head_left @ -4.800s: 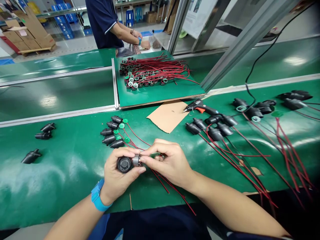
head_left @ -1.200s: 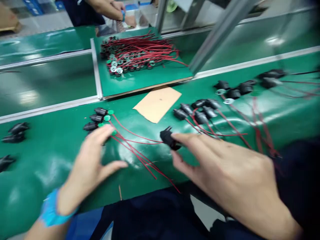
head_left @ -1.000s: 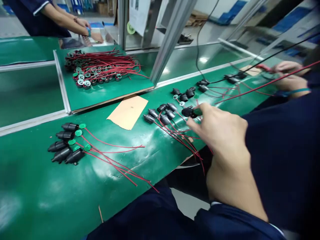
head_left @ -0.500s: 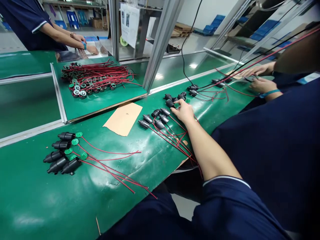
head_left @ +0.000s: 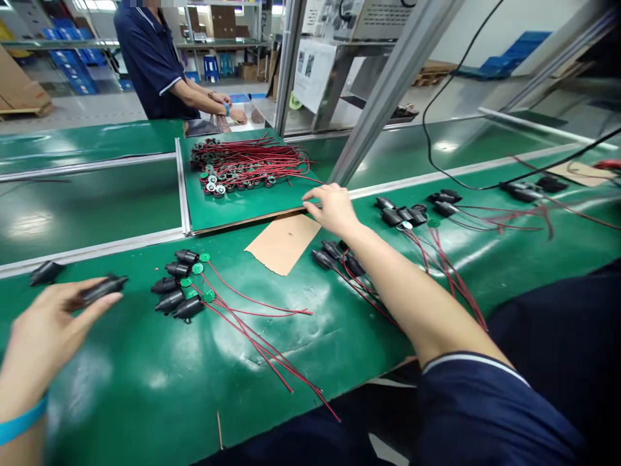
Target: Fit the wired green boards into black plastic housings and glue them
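Currently the left hand (head_left: pixel 43 333) is set against a black plug housing (head_left: pixel 104 288) on the belt, its long axis running left-right along the spread fingertips; whether it is actually gripped cannot be told. The right hand (head_left: pixel 332 207) is held open and empty at the near edge of the green board (head_left: pixel 233 207). The red-wired disc bundle (head_left: pixel 247 163) lies beyond and left of its fingers, wires running left-right, so it is nearer the right hand.
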The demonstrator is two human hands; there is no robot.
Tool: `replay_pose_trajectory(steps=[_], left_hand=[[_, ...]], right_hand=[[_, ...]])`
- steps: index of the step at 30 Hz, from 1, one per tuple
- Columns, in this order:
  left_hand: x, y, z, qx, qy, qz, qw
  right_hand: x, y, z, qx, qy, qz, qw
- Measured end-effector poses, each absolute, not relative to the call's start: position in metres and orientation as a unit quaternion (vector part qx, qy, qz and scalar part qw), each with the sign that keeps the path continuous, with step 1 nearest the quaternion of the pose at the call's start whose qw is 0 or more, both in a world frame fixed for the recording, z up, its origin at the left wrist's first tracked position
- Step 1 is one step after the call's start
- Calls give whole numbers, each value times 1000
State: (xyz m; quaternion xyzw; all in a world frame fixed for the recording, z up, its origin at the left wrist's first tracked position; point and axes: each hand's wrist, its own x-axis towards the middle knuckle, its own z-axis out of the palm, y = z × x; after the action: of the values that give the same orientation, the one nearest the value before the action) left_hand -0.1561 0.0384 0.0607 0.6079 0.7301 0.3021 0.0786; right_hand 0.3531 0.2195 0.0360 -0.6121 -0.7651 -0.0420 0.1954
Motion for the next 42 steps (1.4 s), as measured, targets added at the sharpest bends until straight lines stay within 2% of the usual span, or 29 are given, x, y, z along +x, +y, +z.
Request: replay_pose_trajectory(steps=[2, 6, 9, 16, 24, 30, 33, 36, 39, 42], left_hand=[[-119, 35, 61, 596, 715, 326, 163], [-61, 26, 62, 558, 591, 487, 321], [-52, 24, 54, 505, 559, 516, 408], [-59, 23, 35, 399, 535, 571, 477], [-52, 21, 34, 400, 532, 581, 470], [-43, 16, 34, 497, 508, 574, 407], [-31, 7, 35, 527, 474, 522, 474], [-17, -4, 35, 515, 409, 463, 594], [-6, -11, 34, 487, 357, 406, 686], [0, -14, 32, 465, 343, 389, 717]], right_hand=[[322, 246, 37, -596, -779, -35, 193], [286, 287, 38, -603, -771, -39, 201], [275, 299, 37, -613, -763, -39, 204], [245, 282, 30, -542, -819, 10, 190], [192, 267, 48, -516, -839, 52, 167], [193, 173, 100, -484, -851, -36, 198], [210, 98, 118, -379, -894, -31, 236], [219, 39, 117, -292, -917, -17, 271], [220, 12, 101, -274, -922, 10, 275], [217, 7, 85, -272, -909, 35, 313]])
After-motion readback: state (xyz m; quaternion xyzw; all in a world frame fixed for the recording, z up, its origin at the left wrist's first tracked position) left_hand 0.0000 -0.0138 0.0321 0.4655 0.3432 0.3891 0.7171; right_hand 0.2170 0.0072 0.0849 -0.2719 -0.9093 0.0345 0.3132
